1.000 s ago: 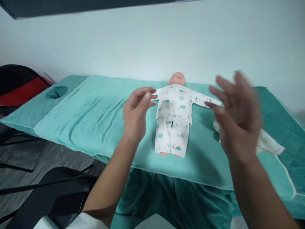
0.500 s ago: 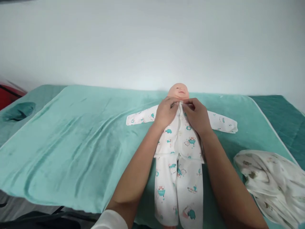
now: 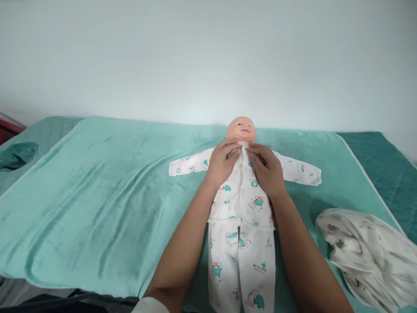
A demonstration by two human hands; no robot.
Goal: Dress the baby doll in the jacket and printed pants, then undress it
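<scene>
A baby doll (image 3: 241,127) lies face up, its head toward the wall. It wears a white printed long-sleeved shirt (image 3: 249,213), with the sleeves spread out to both sides, and matching trousers (image 3: 224,261). At the upper chest, just below the collar, my left hand (image 3: 223,163) pinches the left edge of the shirt's front. My right hand (image 3: 266,167) faces it across the front opening, with thumb and fingers closed on the right edge. A small button shows lower on the shirt front. My fingertips partly hide the cloth between them.
A crumpled white patterned cloth (image 3: 371,256) lies at the right. The doll rests on a light green blanket (image 3: 107,195), spread over a darker green quilted cover (image 3: 378,165). Behind stands a white wall (image 3: 202,61). Something red (image 3: 9,129) shows at the far left.
Both hands have moved slightly down from the doll's neck, and the collar now shows above the fingers. The whole view has shifted a little.
</scene>
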